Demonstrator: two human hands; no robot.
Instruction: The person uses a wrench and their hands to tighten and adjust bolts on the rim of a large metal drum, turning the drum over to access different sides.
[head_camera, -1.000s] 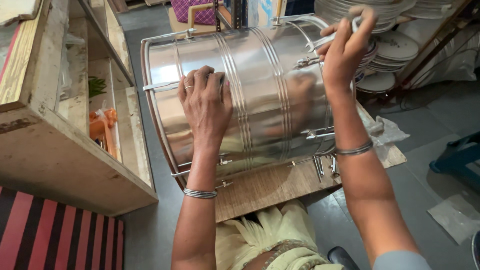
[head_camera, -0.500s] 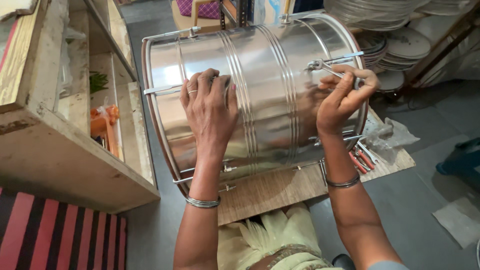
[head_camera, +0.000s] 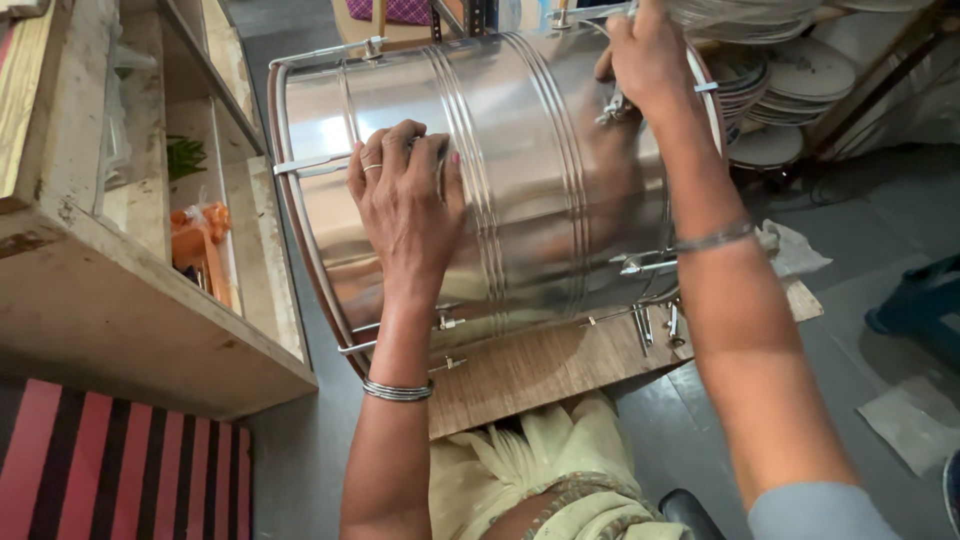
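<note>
Sitting nearest the camera, the person's lap shows pale yellow cloth (head_camera: 520, 480), with a red-and-black striped mat (head_camera: 110, 470) on the floor to the left. Just beyond the lap lies a wooden board (head_camera: 540, 365) on the grey floor, serving as the worktop. A large steel drum (head_camera: 520, 180) lies on its side on this board, its shiny shell crossed by ribbed bands and thin tension rods with small lugs along the lower edge.

The left hand (head_camera: 405, 205) rests flat on the drum shell, fingers spread and slightly curled, holding nothing; a ring sits on one finger and bangles (head_camera: 398, 390) circle the wrist. The right hand (head_camera: 645, 55) reaches further, over the far right rim of the drum, fingers curled around a rod or fitting there; whether it grips a tool I cannot tell. A bangle rides on that forearm too.

To the left stands a wooden shelf (head_camera: 130, 310), with an orange packet (head_camera: 200, 230) in one compartment. Furthest back on the right, stacks of round plates (head_camera: 790, 90) lean by the wall, and a crumpled white sheet (head_camera: 800, 250) lies on the floor near the board.
</note>
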